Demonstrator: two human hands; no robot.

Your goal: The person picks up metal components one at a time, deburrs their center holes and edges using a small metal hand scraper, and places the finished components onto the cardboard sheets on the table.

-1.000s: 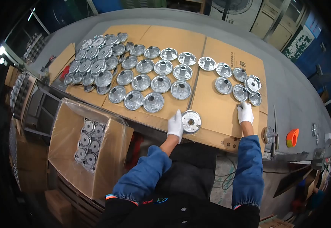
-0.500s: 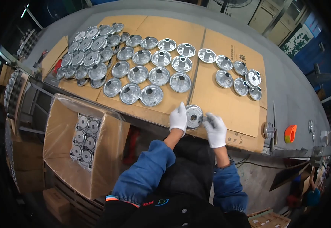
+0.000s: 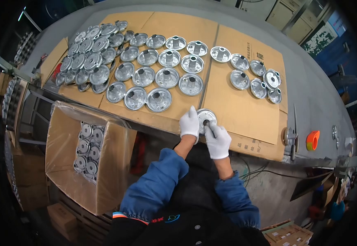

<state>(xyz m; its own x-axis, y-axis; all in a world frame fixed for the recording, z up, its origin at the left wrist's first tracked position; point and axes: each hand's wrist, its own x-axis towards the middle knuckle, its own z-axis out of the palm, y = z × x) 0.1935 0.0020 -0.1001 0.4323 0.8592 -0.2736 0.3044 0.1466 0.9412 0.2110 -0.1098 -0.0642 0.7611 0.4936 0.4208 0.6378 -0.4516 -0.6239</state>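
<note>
Since the earlier frames, right hand has come in from the far-right cluster, then from the rim of the metal disc to its middle; left hand stays on the disc's left side.

Grey table, curved by the lens. Over it, cardboard sheets bearing dark Chinese print: one big character, 箱, towards the far right, a finer line beside it too small to read; more characters by the near edge, only partly legible.

Open carton below the table, left side, lined with clear plastic. Inside: metal discs packed close together, centre holes showing on several. Small boxes at lower right, white labels, text unreadable. Dark garment: red lettering and blue-green emblem on chest, wording too small to make out.

On the sheets: heaped discs at left, overlapping; rows of dish-like discs in the middle, dark hubs up; a smaller cluster at right, one piece stacked on others. Orange ring on bare table at far right.

Disc in work: at the near edge of the cardboard, between the white-gloved hands. Left grip touches its rim; fingers hidden, cannot tell whether they clasp. Right grip pinches the dark centre piece.
</note>
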